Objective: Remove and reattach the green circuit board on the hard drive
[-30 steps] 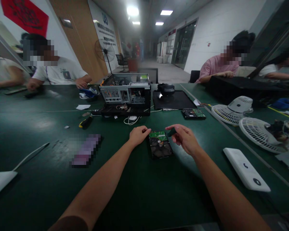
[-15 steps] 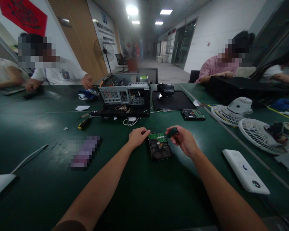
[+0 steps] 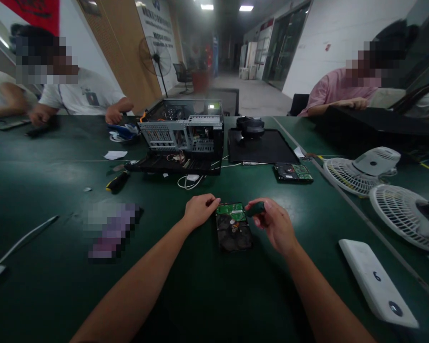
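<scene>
Two hands flank a bare hard drive (image 3: 233, 226) that lies flat on the green desk (image 3: 214, 295), circuit side up, directly in front of the person. Over the past second little has moved between them. The view has dipped and drawn nearer, while the drive has kept its place and both hands have held their posts at its far corners. I read that as work on the drive paused at a fine, close stage rather than moving along.

The left hand (image 3: 199, 210) is curled, with its fingertips against the drive's far left corner. Whether it pinches the edge or only leans on it I cannot tell. The right hand (image 3: 275, 224) pinches a small dark piece (image 3: 256, 208) between thumb and forefinger, just beside the far right corner. The piece is too small to name.

The drive is a dark, dull metal slab with a ribbed casting, and a glossy green circuit board (image 3: 230, 209) covers its far end. The desk surface is matt and faintly sheened under the ceiling lights. Farther off stand an open computer case (image 3: 184, 133) of perforated grey sheet metal, a second hard drive (image 3: 293, 171), a black-and-yellow screwdriver (image 3: 117, 182) and two round white fan grilles (image 3: 357, 169). A smooth white slab-shaped device (image 3: 377, 281) lies near the right forearm.
</scene>
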### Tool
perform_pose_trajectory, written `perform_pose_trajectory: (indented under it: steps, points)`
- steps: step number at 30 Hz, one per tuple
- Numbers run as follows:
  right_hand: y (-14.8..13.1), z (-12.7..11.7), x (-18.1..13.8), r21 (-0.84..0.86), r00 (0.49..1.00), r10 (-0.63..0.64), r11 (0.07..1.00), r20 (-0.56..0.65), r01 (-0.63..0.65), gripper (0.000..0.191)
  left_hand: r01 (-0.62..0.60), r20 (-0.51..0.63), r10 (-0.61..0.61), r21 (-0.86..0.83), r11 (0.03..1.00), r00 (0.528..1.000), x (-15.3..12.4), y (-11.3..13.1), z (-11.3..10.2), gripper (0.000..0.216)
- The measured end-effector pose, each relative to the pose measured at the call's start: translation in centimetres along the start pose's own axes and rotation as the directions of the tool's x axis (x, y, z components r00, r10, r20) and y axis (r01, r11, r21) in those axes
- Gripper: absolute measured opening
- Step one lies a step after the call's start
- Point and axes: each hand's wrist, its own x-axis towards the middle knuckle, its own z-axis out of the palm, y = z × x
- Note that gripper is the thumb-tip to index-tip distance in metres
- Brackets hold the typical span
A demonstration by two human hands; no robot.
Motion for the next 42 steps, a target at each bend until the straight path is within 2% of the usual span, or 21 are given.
perform_pose_trajectory:
  steps: [8, 16, 26, 39, 42]
  points:
    - [0.0, -0.6, 0.6, -0.014, 1.000, 0.004, 1.000, 0.030, -0.003, 0.031, -0.029, 0.002, 0.029, 0.002, 1.000, 1.000, 0.5, -0.1, 0.2, 0.033]
    - [0.2, -0.5, 0.8, -0.090, 0.998, 0.014, 0.996, 0.065, -0.008, 0.029, 0.008, 0.030, -0.008, -0.008, 1.000, 1.000, 0.8, 0.0, 0.2, 0.035]
    - [-0.1, 0.1, 0.2, -0.064, 0.999, -0.006, 0.998, 0.039, 0.008, 0.030, -0.004, 0.016, 0.004, 0.003, 1.000, 1.000, 0.2, 0.0, -0.2, 0.034]
    - [-0.2, 0.7, -0.5, -0.067, 0.999, -0.031, 0.997, 0.038, 0.034, 0.029, -0.007, -0.053, 0.007, -0.010, 1.000, 0.999, -0.8, 0.1, -0.3, 0.041]
    - [-0.3, 0.8, -0.6, -0.073, 0.999, -0.033, 0.997, 0.032, 0.035, 0.029, 0.030, -0.066, -0.031, -0.013, 0.999, 0.997, -1.2, 0.4, -0.3, 0.040]
